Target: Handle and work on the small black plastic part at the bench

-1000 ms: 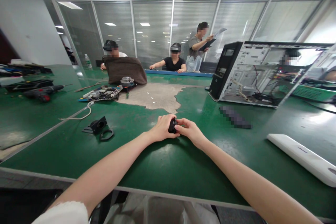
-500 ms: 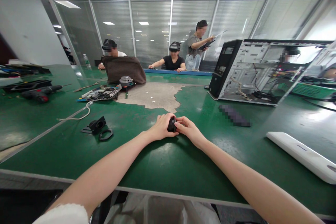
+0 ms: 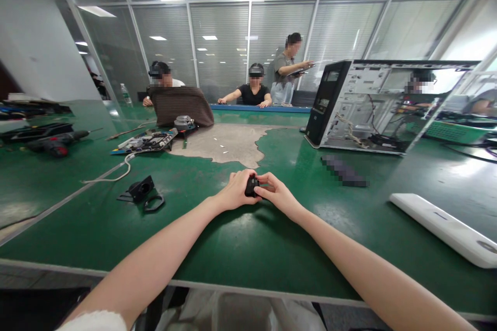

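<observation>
Between my two hands is a small black part, mostly covered by fingers, so its exact kind does not show. My left hand wraps round it from the left, thumb below and fingers above. From the right, my right hand pinches its edge with thumb and fingertips. Both hands are just over the green tabletop. To their left lie a black bracket-like part with a round opening and a black ring.
An opened computer case stands at the right, with a pixelated dark object and a white oblong device nearer. At left are a circuit board and a power drill. Several people sit or stand beyond.
Both hands stay on the black part, with only slight finger movement. The whole view has shifted a little. The standing person's clipboard has come lower and flatter.
</observation>
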Demonstrator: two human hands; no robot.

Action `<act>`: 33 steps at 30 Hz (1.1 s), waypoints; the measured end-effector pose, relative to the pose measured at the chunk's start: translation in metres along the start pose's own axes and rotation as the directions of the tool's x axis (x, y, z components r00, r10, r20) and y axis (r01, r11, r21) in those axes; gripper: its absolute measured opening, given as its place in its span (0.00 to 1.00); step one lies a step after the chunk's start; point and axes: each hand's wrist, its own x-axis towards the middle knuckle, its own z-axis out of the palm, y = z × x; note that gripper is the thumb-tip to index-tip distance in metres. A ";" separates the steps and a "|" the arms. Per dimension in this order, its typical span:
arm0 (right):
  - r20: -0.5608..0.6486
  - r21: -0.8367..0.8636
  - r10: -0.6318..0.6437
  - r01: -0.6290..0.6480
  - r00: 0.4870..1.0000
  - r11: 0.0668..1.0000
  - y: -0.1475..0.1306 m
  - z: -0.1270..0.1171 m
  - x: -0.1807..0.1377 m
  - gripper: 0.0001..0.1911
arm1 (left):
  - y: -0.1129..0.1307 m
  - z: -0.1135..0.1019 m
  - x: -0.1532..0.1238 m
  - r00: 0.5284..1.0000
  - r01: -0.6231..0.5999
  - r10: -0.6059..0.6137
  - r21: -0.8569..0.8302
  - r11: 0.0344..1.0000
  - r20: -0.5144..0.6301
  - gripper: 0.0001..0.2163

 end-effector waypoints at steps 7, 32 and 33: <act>-0.039 0.000 0.051 -0.051 0.998 0.999 0.003 0.000 0.005 0.12 | -0.002 0.001 0.000 1.000 0.001 -0.001 0.001 1.000 0.002 0.27; 0.018 0.021 0.022 -0.022 1.000 1.000 0.004 -0.002 0.005 0.12 | -0.001 -0.001 -0.001 1.000 -0.013 0.013 0.026 1.000 0.005 0.27; 0.024 0.014 0.005 -0.006 1.000 1.000 0.003 -0.002 0.005 0.12 | -0.001 -0.001 -0.001 1.000 -0.012 0.011 0.026 1.000 0.004 0.27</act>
